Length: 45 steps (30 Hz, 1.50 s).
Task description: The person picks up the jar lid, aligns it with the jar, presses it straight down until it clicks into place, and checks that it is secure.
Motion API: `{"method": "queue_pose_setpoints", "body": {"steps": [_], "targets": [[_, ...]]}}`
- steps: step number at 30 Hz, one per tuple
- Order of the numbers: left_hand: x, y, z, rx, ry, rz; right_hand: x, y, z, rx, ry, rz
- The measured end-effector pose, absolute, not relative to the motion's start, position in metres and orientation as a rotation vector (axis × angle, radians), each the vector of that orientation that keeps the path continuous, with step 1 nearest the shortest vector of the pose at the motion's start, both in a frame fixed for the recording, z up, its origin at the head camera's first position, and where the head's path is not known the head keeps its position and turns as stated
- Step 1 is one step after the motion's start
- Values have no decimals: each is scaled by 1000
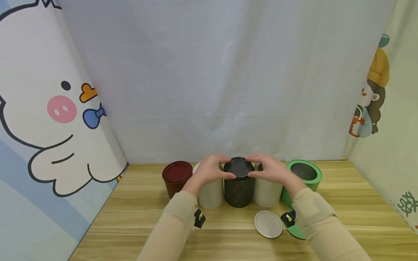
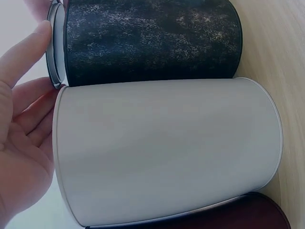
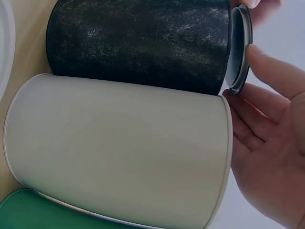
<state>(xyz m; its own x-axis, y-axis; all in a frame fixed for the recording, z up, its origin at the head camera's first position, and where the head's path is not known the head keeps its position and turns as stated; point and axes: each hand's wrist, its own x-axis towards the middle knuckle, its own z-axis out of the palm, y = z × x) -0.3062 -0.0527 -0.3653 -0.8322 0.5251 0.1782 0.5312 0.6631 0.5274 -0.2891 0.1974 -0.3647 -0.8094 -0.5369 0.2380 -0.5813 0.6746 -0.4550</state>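
Nearest the head camera, two beige sleeves reach forward across the wooden desk (image 1: 343, 203). Between them lie a loose grey lid (image 1: 268, 224) and a green lid (image 1: 296, 229), the latter partly under the right sleeve. Further on, the left hand (image 1: 210, 171) and right hand (image 1: 269, 169) meet over the dark canister (image 1: 239, 190), fingers curled round the rim of its dark lid (image 1: 239, 167). That lid sits on or just above the mouth; whether it is fully seated cannot be told from here. By my judgement the capping of this canister is nearly done, while the open green canister (image 1: 305, 177) and the right white canister (image 1: 268, 192) are not yet capped. A left white canister (image 1: 211, 194) and a closed red canister (image 1: 176, 177) flank the row, all standing close together.

From the left wrist, the fingers (image 2: 21, 62) touch the lid's edge (image 2: 55, 43); the white canister (image 2: 167, 152) presses alongside the dark one (image 2: 152, 40), leaving little finger room.

From the right wrist, the thumb and fingers (image 3: 271, 71) pinch the lid (image 3: 239, 47), which appears slightly proud of the rim. The neighbouring white canister (image 3: 119, 148) crowds the hand, with green (image 3: 28, 212) below.
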Motion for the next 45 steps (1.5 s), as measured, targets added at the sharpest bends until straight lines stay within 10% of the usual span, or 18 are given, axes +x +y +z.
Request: {"method": "queue_pose_setpoints", "body": {"steps": [45], "targets": [[-304,-45,-362,-1074,-2850,-436,-290,180,-364,1057,-2747,397]]}}
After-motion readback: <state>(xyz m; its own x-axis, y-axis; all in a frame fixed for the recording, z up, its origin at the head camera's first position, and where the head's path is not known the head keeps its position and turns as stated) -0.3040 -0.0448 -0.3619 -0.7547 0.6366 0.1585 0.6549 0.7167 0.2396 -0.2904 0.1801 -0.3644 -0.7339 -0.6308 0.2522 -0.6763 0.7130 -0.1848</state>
